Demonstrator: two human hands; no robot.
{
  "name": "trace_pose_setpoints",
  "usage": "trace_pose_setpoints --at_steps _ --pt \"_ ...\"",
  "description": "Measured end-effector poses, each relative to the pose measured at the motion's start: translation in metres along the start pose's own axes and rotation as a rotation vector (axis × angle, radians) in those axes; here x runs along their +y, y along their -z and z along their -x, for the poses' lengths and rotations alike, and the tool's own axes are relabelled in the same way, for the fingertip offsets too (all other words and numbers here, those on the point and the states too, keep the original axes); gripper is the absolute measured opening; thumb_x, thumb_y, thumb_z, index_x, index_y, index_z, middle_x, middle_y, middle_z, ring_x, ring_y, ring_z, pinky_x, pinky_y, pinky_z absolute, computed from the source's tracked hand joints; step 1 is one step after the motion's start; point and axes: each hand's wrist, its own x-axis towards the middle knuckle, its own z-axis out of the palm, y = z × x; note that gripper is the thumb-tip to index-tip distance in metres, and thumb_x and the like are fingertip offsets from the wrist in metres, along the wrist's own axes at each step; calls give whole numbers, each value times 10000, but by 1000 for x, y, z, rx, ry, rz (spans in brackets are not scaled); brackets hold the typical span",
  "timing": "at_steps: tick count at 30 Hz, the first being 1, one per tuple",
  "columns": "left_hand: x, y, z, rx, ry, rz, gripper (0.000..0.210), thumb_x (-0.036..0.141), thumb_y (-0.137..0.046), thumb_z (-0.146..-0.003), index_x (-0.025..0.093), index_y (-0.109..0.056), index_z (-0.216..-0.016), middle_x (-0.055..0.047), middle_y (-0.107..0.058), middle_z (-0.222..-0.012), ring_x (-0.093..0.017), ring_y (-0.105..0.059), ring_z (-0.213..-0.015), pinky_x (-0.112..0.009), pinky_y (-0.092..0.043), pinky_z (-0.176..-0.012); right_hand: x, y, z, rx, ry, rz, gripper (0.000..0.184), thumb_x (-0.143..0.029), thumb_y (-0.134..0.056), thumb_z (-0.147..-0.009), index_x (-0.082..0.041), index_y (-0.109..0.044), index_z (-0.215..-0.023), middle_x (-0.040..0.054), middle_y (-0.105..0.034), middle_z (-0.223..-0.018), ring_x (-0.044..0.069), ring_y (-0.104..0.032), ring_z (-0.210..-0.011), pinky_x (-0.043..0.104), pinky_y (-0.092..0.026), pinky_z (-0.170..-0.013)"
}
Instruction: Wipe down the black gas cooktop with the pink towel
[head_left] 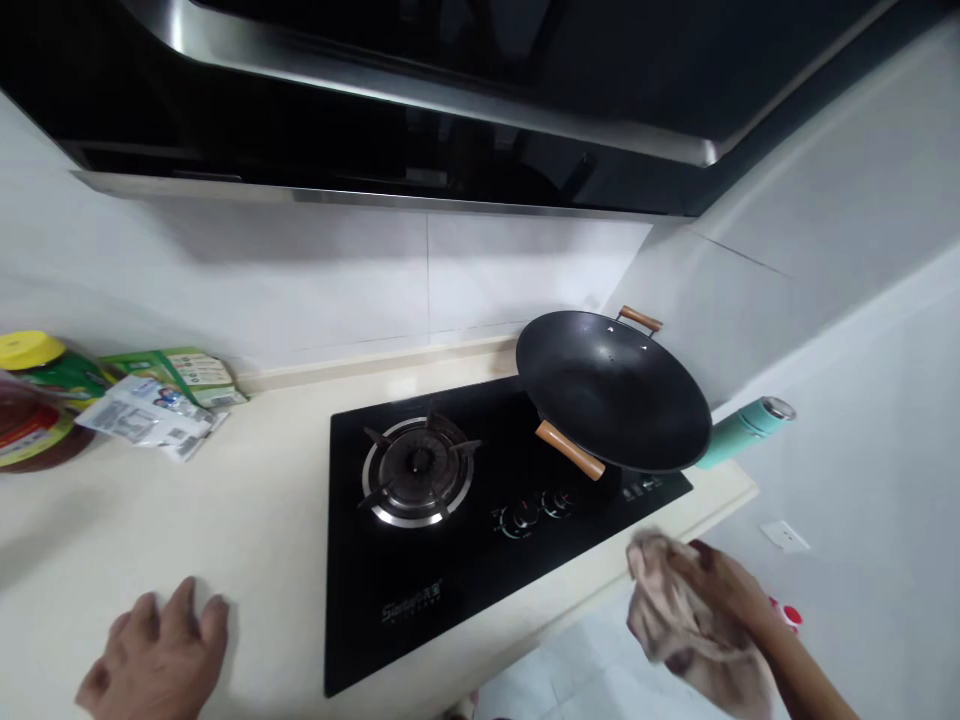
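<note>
My left hand (161, 650) lies on the pale countertop (262, 560) at the lower left, fingers spread and holding nothing. At the lower right, my right hand (712, 580) grips a crumpled light cloth (675, 620) that hangs down past the counter's front edge; motion blurs both. Between the hands is a black glass gas stove (420, 640) with a bare burner (418, 470) on its left side. A black wok (611, 390) with wooden handles sits on the stove's right side, tilted. The control knobs (525, 514) are in front of the burners.
A dark range hood (412, 130) overhangs the stove. A teal bottle (746, 430) stands beside the wok at the right. Packets (150, 410), a yellow-lidded container (34, 350) and a jar of red contents (30, 425) are at the far left. A socket (784, 536) is on the right wall.
</note>
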Motion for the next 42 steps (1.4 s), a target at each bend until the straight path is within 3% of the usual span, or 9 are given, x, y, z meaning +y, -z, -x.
trace_pose_setpoints --at_steps 4,9,12,18,24,28,31,35,42 --pt "3 0 0 0 22 14 703 566 -65 -984 286 -410 -1528 -148 -451 -1605 -312 -321 -1528 -564 -324 -1156 -25 10 -34 89 -120 -87 685 -668 -428 -888 -205 -630 -1351 128 -736 -995 310 -703 -945 438 -548 -859" --pt "5 3 0 2 35 15 711 557 -66 -987 255 -444 -1508 -165 -425 -1623 -308 -326 -1532 -570 -334 -1167 -97 -30 -57 173 -143 24 650 -622 -401 -931 -291 -525 -1477 148 -516 -1488 387 -498 -1347 607 -433 -1052" --pt "3 5 -1 15 10 20 656 521 -163 -992 236 -489 -1485 -170 -476 -1588 -329 -367 -1512 -581 -350 -1164 -127 -60 -35 181 -89 88 597 -576 -334 -979 -288 -537 -1462 141 -400 -1587 450 -387 -1395 703 -395 -1034" --pt "12 20 2 -44 2 58 669 518 -199 -998 155 -518 -1459 -229 -457 -1570 -389 -342 -1516 -649 -349 -1158 -152 -97 48 253 271 158 488 -450 -389 -1005 -231 -596 -1390 172 -557 -1326 384 -505 -1165 586 -497 -937" --pt "20 31 7 -75 20 104 703 523 -160 -1004 125 -501 -1472 -251 -423 -1575 -401 -308 -1530 -656 -309 -1184 -180 -132 109 198 636 -133 377 -287 -595 -864 -280 -665 -1234 107 -600 -1246 318 -564 -1128 494 -528 -983" --pt "17 28 8 -60 18 119 683 509 -193 -1003 123 -496 -1477 -260 -402 -1591 -402 -291 -1541 -653 -294 -1194 -178 -142 122 110 618 -335 332 -242 -608 -797 -272 -663 -1123 86 -623 -1252 282 -607 -1157 402 -538 -972" --pt "17 28 8 -72 13 120 697 509 -189 -1006 103 -500 -1480 -275 -399 -1587 -406 -288 -1539 -652 -286 -1198 -146 -129 98 102 486 -400 259 -346 -578 -859 -266 -633 -1100 91 -641 -1172 277 -627 -1081 400 -550 -912" --pt "19 32 8 -75 5 112 704 500 -172 -1013 81 -522 -1458 -294 -402 -1574 -426 -304 -1526 -662 -291 -1189 -103 -93 29 149 303 -240 342 -467 -498 -897 -254 -616 -1137 118 -630 -1129 328 -595 -1081 510 -502 -1001" --pt "14 26 7 -77 -2 83 674 490 -179 -1017 112 -502 -1472 -259 -399 -1586 -393 -286 -1535 -643 -298 -1195 -144 -58 -65 35 118 -252 440 -398 -529 -814 -175 -649 -1174 169 -679 -1203 344 -609 -1196 493 -464 -1091"
